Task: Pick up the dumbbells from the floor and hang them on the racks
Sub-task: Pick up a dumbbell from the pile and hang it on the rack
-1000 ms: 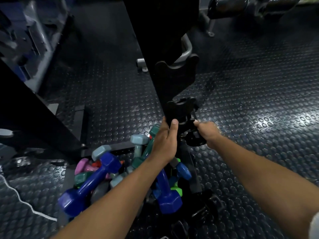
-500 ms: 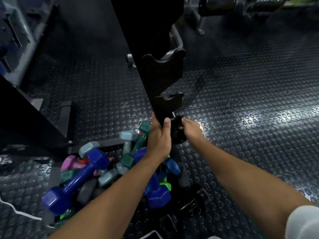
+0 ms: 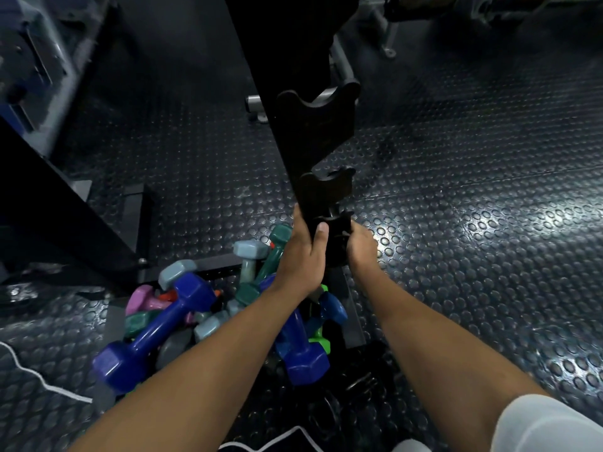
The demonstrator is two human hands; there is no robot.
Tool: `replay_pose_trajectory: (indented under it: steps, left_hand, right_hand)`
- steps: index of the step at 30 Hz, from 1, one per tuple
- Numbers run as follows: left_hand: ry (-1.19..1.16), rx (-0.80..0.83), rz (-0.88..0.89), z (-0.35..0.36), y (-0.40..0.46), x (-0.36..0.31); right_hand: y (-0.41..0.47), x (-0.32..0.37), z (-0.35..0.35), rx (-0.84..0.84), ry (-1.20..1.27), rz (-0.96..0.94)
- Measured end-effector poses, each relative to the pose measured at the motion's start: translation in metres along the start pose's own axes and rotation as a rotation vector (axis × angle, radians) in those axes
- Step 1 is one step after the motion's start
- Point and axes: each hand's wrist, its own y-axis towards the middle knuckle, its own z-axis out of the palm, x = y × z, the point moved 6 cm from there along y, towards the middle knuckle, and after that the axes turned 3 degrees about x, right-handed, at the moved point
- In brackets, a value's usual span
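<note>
A black dumbbell (image 3: 336, 239) sits at a low cradle of the tall black rack (image 3: 313, 132). My left hand (image 3: 301, 259) grips its left end, thumb up against the rack post. My right hand (image 3: 360, 247) holds its right end, fingers curled round it. Much of this dumbbell is hidden between the hands and the post. Two rack cradles above it hold nothing. At the rack's foot lies a pile of dumbbells: a large blue one (image 3: 153, 334), a second blue one (image 3: 303, 353), teal, grey, pink and green ones.
The floor is dark studded rubber (image 3: 473, 256). A black machine frame (image 3: 58, 230) runs along the left. A white cable (image 3: 36, 376) lies at the lower left. More black dumbbells (image 3: 362, 383) lie in shadow near my right forearm. Chrome equipment stands at the top right.
Both hands have lowered the black dumbbell slightly down the rack post, from beside the second cradle to the lowest one. The view has shifted a little.
</note>
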Motion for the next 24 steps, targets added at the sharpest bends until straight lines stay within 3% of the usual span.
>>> replay_pose_trajectory:
  steps: [9, 13, 15, 24]
  left_hand:
    - [0.192, 0.138, -0.042, -0.003, 0.005, 0.003]
    - [0.287, 0.216, -0.131, -0.009, -0.003, -0.009]
    - [0.316, 0.246, -0.168, -0.007, -0.01, -0.007]
    - [0.39, 0.252, -0.116, -0.013, -0.021, 0.006]
  right_hand:
    - [-0.001, 0.001, -0.001, -0.094, -0.097, -0.024]
    - [-0.025, 0.007, 0.003, -0.079, -0.113, 0.001]
    - [-0.035, 0.006, 0.011, -0.073, -0.157, -0.072]
    - [-0.023, -0.013, 0.013, 0.009, -0.338, -0.159]
